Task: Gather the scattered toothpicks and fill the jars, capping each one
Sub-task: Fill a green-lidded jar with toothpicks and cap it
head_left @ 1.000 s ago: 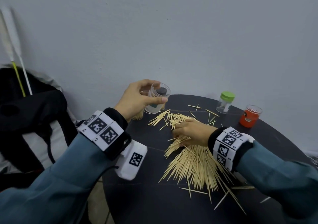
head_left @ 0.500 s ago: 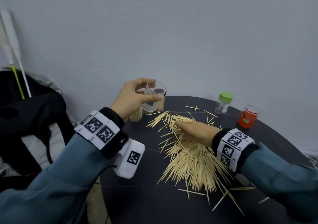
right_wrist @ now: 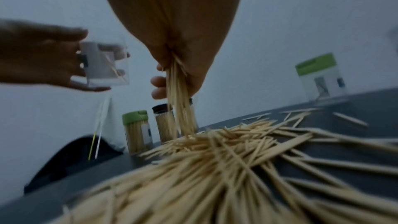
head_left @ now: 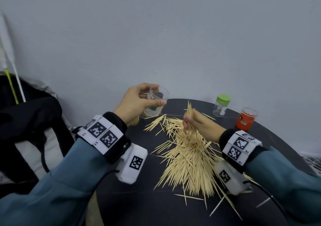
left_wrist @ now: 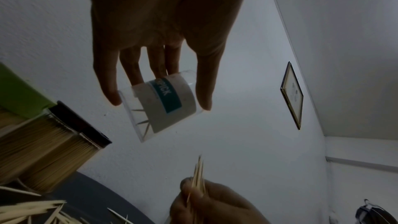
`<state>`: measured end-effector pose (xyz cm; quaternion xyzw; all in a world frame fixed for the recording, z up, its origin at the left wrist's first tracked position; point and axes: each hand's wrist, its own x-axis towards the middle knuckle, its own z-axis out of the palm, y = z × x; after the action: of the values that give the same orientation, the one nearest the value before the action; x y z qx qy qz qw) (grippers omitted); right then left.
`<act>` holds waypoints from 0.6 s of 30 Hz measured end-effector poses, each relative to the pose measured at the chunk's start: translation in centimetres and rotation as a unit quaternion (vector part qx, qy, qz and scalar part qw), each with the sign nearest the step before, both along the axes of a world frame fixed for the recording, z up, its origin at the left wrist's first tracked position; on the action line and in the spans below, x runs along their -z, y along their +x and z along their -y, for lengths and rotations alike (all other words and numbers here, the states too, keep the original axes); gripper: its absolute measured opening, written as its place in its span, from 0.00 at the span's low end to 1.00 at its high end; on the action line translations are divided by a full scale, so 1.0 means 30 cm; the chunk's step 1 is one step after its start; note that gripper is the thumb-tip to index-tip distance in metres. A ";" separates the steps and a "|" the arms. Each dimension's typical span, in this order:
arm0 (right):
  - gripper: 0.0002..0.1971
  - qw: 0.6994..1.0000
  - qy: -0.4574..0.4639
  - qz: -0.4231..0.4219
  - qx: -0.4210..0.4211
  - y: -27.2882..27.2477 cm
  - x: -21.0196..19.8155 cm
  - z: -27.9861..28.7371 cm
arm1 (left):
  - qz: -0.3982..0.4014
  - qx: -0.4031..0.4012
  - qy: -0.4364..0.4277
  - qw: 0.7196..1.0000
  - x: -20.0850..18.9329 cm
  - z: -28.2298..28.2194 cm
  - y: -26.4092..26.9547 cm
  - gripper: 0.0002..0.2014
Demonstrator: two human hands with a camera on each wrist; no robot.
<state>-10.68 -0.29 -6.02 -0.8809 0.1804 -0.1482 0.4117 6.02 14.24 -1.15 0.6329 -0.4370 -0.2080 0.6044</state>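
My left hand (head_left: 139,102) holds a clear uncapped jar (head_left: 156,102) tilted above the table's far left edge; in the left wrist view the jar (left_wrist: 165,103) has a white and teal label and a few toothpicks inside. My right hand (head_left: 194,121) grips a bundle of toothpicks (head_left: 190,111) upright, just right of the jar; the bundle (right_wrist: 181,101) hangs below my fist in the right wrist view. A big pile of toothpicks (head_left: 189,158) covers the middle of the dark round table (head_left: 139,205).
A green-capped clear jar (head_left: 221,107) and an open orange jar (head_left: 245,119) stand at the far right. Filled jars (right_wrist: 137,130) stand under my left hand at the far left edge. A black bag (head_left: 26,121) lies left of the table.
My right hand has closed on a bundle and lifted it off the pile, standing it upright near the jar. The left hand with the jar stayed raised.
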 end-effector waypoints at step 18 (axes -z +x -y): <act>0.13 0.871 0.317 0.360 0.101 0.039 -0.215 -0.001 | 0.087 0.140 0.177 0.970 0.070 0.070 -0.102 0.23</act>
<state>-9.53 -0.27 0.42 -0.5653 0.1449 -0.4310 0.6882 2.97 12.15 -3.25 0.6780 -0.5285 -0.3086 0.4072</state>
